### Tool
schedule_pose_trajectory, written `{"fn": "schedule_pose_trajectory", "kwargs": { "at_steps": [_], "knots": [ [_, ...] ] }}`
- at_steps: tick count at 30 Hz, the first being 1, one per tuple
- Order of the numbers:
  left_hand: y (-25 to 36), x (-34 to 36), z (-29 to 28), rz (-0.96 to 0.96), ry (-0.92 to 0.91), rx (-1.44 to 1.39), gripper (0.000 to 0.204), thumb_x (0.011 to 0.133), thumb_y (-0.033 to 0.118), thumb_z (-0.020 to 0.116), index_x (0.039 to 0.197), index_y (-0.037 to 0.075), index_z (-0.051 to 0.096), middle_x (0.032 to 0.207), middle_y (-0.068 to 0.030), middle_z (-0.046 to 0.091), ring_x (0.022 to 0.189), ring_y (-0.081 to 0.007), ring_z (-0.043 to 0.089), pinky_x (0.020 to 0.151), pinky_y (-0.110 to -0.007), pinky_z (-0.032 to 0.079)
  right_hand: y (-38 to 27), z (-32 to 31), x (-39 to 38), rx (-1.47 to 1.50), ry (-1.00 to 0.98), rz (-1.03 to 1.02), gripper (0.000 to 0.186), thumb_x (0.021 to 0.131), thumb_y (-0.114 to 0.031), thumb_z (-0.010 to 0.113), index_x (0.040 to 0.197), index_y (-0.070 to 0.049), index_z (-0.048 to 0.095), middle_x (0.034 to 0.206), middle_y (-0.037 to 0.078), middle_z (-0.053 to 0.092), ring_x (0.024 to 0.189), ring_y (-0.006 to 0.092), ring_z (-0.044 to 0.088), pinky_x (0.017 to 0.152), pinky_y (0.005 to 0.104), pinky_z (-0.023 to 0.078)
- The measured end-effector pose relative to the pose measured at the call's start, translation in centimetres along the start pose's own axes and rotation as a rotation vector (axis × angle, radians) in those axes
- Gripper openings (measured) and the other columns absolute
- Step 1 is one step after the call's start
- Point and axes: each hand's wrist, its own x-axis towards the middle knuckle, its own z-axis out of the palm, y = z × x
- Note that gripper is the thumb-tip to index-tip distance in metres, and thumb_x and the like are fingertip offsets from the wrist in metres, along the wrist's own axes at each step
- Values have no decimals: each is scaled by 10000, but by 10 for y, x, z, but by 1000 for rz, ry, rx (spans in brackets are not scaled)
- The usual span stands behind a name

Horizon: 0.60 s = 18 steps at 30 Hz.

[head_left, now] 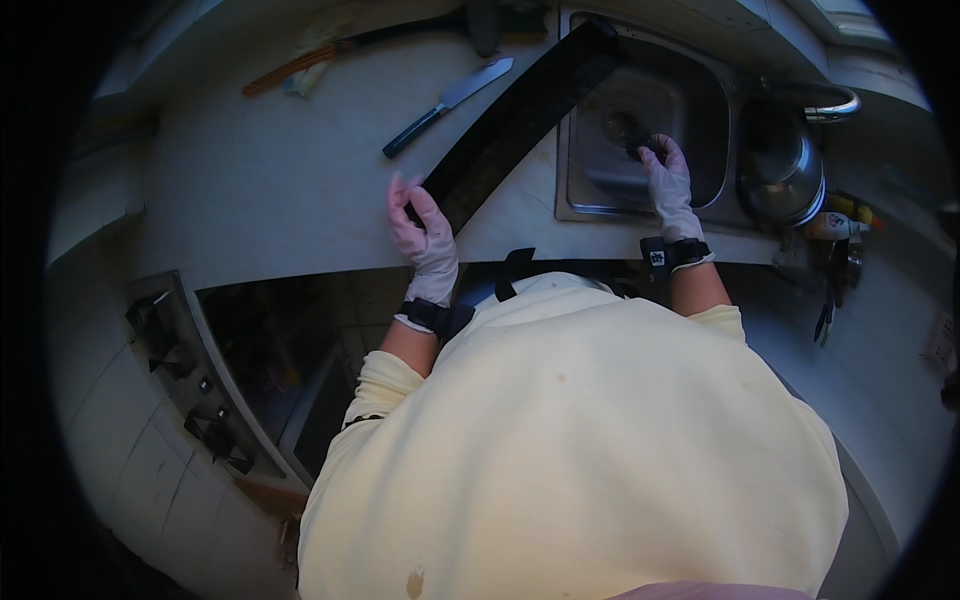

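Observation:
A long black panel point(510, 125) lies slantwise from the counter over the left rim of the steel sink point(690, 90). My left hand point(420, 225), in a thin pale glove, is closed at the panel's near end, with its fingers and thumb about the edge. Over the sink basin, close to the drain point(620, 125), my right hand point(670, 180), also gloved, pinches a small dark thing point(638, 147). It is too small and dim to name. A knife point(450, 105) with a dark green handle rests on the counter left of the panel.
At the right, a metal pot point(785, 175) stands beside the basin under the faucet point(835, 105). Bottles point(835, 222) and hanging utensils point(835, 290) are farther right. Wooden chopsticks point(290, 70) lie at the back left. A gas stove point(195, 375) is at lower left.

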Motion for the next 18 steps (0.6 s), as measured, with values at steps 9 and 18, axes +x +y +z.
{"fn": "schedule_pose_trajectory", "kwargs": {
  "at_steps": [9,18],
  "knots": [
    [17,7,19,-79,-19,16,333,1118,133,683,1419,-3,648,1383,-128,701,1206,-231,693,1060,-379,551,-60,29,-56,-154,45,-745,374,1020,-110,776,1373,-31,680,1420,130,637,1236,226,654,1085,331,543],
    [5,12,36,-106,-124,-306,460,1006,-161,567,1412,23,676,1292,-65,712,1075,-121,670,1022,-287,554,-43,26,-70,-87,54,-460,416,1018,-142,778,1394,-12,658,1398,133,627,1223,201,643,1077,347,548]
  ]
}}
